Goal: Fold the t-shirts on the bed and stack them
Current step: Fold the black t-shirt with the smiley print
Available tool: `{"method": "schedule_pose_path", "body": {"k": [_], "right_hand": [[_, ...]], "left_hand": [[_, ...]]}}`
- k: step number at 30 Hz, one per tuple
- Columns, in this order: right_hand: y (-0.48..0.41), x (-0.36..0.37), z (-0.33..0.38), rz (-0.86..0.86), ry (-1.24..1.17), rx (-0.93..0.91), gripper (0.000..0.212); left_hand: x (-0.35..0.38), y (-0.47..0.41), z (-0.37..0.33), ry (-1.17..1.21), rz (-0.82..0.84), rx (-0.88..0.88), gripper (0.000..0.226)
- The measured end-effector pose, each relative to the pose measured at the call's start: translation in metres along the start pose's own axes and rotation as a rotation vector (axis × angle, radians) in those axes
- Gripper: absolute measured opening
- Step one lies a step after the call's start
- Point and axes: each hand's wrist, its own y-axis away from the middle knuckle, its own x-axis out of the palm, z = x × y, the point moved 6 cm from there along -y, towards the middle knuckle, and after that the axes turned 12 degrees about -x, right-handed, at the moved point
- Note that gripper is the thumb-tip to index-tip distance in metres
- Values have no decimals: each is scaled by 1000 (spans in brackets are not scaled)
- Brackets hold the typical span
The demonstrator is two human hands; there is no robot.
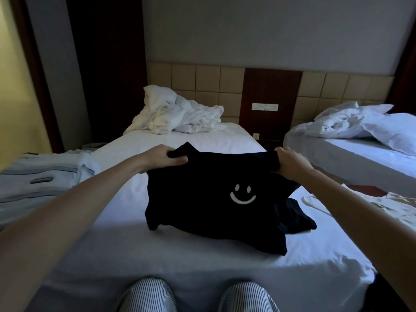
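A black t-shirt (202, 194) with a white smiley face print hangs partly lifted over the middle of the white bed (126, 244). My left hand (164, 157) grips its upper left corner and my right hand (290, 163) grips its upper right corner. The shirt's lower edge and a bunched dark part at the right rest on the sheet. A light blue striped garment (42, 179) lies at the bed's left edge. A pale cream garment (369, 206) lies at the right edge.
A crumpled white duvet (177, 115) is piled at the head of the bed. A second bed (360, 158) with rumpled bedding stands to the right, across a narrow gap. My knees in striped trousers (198, 296) are at the foot.
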Motion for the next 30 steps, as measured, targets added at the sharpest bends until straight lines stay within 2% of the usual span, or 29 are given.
{"method": "schedule_pose_path", "body": {"k": [1,2,4,6,8,10,11,12,13,14,16,17,18,20,21,22,24,26,28,30], "right_hand": [[-2,-5,-3,-45,-26,46,29],[-5,-9,-6,-51,-100,79,19],[-12,-7,-10,1,-370,123,14],[-14,-11,-8,-26,-691,169,11],[-11,-20,-5,-77,-964,215,11],[-18,-36,-2,-125,-1106,165,18],[-23,-44,0,-133,-1099,109,19],[-28,-55,4,-122,-1006,38,24],[-33,-65,6,-74,-827,-39,39],[-37,-70,8,2,-602,-115,60],[-42,-71,10,148,-216,-191,99],[-46,-71,8,151,-92,-171,102],[-49,-73,5,96,-25,-120,89],[-55,-79,6,-83,-55,-48,35],[-57,-79,4,-153,-142,6,16],[-58,-77,2,-200,-289,66,9],[-59,-66,-2,-228,-777,170,12],[-57,-57,7,-212,-1264,207,12],[-55,-51,18,-179,-1508,178,10],[-53,-46,21,-147,-1500,140,5]], "left_hand": [[2,2,-2,-118,70,-30,32],[3,2,-2,-226,106,-53,32],[-5,3,-7,-287,34,-53,35],[-19,2,-13,-90,-63,-16,32],[-30,3,-20,214,-50,24,29],[-40,3,-32,439,-44,65,17],[-46,3,-38,491,-71,86,14],[-53,2,-43,482,-106,114,12],[-60,3,-48,410,-129,135,14],[-65,4,-50,260,-116,142,26],[-66,5,-45,-225,-15,82,52],[-65,4,-40,-457,3,42,51],[-67,1,-37,-610,-32,23,43],[-78,-1,-42,-562,-173,3,27],[-83,3,-46,-434,-242,5,21],[-86,7,-52,-268,-286,24,19],[-92,9,-54,112,-280,48,15],[-90,11,-55,394,-221,70,12],[-87,9,-55,462,-209,79,16],[-87,8,-54,369,-235,71,18]]}}
